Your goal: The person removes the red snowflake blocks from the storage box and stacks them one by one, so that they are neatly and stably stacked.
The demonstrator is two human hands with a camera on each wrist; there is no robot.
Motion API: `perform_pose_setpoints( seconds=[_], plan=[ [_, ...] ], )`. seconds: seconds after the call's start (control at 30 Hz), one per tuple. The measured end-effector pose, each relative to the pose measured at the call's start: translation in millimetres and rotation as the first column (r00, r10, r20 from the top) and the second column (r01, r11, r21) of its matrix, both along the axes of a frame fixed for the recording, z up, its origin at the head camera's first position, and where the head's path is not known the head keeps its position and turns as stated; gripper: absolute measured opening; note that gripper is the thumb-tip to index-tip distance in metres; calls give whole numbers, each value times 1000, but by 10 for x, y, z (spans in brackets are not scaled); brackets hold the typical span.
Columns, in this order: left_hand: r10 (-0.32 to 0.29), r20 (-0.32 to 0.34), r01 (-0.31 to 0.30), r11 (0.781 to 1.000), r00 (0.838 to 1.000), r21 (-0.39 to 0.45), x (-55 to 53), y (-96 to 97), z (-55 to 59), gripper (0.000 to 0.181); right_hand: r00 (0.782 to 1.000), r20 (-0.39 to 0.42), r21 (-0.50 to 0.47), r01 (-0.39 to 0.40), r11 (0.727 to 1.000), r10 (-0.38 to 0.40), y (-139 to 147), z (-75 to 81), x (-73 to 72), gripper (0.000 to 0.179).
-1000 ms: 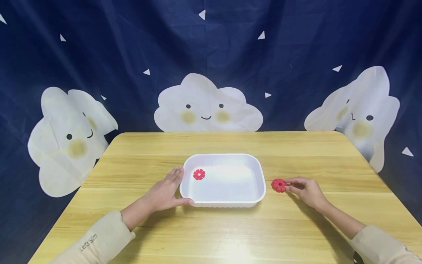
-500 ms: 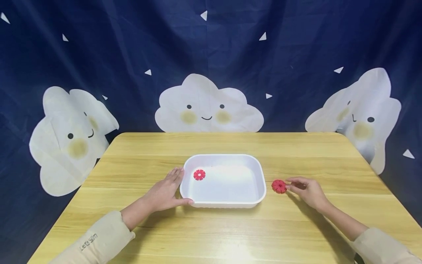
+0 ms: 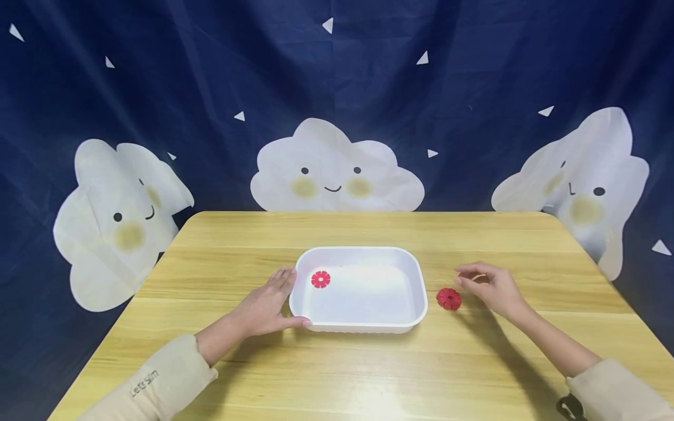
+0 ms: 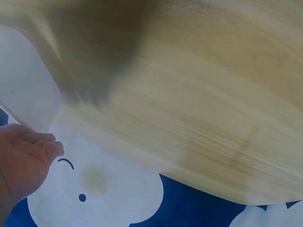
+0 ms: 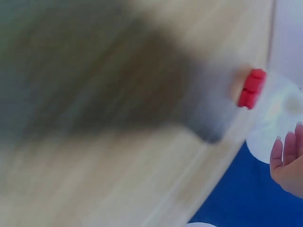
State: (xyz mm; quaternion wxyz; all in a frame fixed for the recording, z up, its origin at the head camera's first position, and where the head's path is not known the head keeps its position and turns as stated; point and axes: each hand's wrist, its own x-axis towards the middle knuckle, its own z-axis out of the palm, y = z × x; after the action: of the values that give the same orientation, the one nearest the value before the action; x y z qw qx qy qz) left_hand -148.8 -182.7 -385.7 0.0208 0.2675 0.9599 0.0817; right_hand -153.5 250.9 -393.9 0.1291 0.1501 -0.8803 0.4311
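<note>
The white plastic tray [image 3: 358, 324] sits mid-table, a flat red notched building disc [image 3: 320, 279] lying inside at its left. My left hand [image 3: 265, 304] rests at the tray's left end, fingers straight along the left rim and thumb on the front rim; it also shows in the left wrist view [image 4: 26, 158]. Right of the tray, a thicker red notched disc piece [image 3: 449, 299] lies on the table; edge-on in the right wrist view [image 5: 252, 89], it looks layered. Above and right of it hovers my right hand [image 3: 492, 289], thumb and forefinger close together, nothing visible between them.
The wood-grain table [image 3: 347, 374] ends at a dark blue curtain [image 3: 368, 70] printed with white clouds [image 3: 337, 158]. Beige sleeves [image 3: 158, 374] cover both forearms. A dark blurred shape fills part of the right wrist view.
My right hand has let go of the red disc piece and lifted slightly up and away from it. The piece stays on the table. My left hand keeps its place at the tray.
</note>
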Motion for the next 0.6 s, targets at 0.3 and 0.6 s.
perform_pose_setpoints(
  seconds=[0.3, 0.6],
  plan=[
    [-4, 15, 4, 1000, 1000, 5, 3, 5, 16, 107, 999, 40, -32, 5, 999, -4, -162, 219, -61, 20],
    [-4, 6, 4, 1000, 1000, -4, -4, -9, 11, 105, 995, 52, -109, -83, 991, 89, -448, 202, -93, 22]
  ],
)
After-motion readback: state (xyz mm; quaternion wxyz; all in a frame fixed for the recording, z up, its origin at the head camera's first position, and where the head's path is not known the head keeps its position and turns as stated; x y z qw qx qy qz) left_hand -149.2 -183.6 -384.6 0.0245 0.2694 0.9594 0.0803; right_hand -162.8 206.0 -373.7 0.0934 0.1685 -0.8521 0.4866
